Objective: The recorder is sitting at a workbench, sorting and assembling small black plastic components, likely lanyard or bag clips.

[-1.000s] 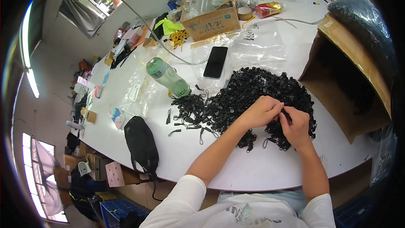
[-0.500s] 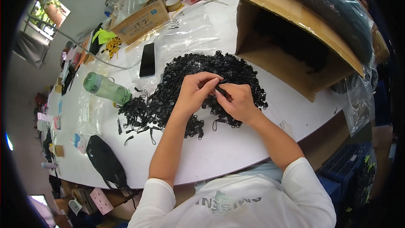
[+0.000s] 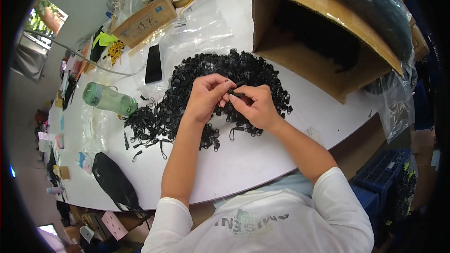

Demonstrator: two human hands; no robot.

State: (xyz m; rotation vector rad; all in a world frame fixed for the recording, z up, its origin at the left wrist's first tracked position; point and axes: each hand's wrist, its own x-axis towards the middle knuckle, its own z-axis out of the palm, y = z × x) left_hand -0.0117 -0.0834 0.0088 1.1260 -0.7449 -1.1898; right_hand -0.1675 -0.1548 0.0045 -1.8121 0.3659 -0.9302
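Observation:
Both hands meet over a heap of small black plastic pieces (image 3: 253, 68). My left hand (image 3: 205, 99) pinches with thumb and forefinger at the meeting point; what it grips is too small and covered to make out. My right hand (image 3: 258, 106), touching or nearly touching the left, has thumb and fingers closed on a small black zipper pull (image 3: 238, 94). Left of the heap lies a looser cluster of black zipper pulls with cord loops (image 3: 145, 124). A single looped pull (image 3: 233, 133) rests on the table just below my hands.
An open cardboard box (image 3: 300, 72) lies at the right with dark contents. A green bottle (image 3: 110, 100) lies on its side at the left, near a black phone (image 3: 153, 63). A black pouch (image 3: 112, 180) sits by the near edge. Clear plastic bags (image 3: 201, 28) cover the back.
The whole view has shifted slightly, so the scene sits a little further left. My fingers have changed their hold, and the black piece at my right fingertips sits at a different angle.

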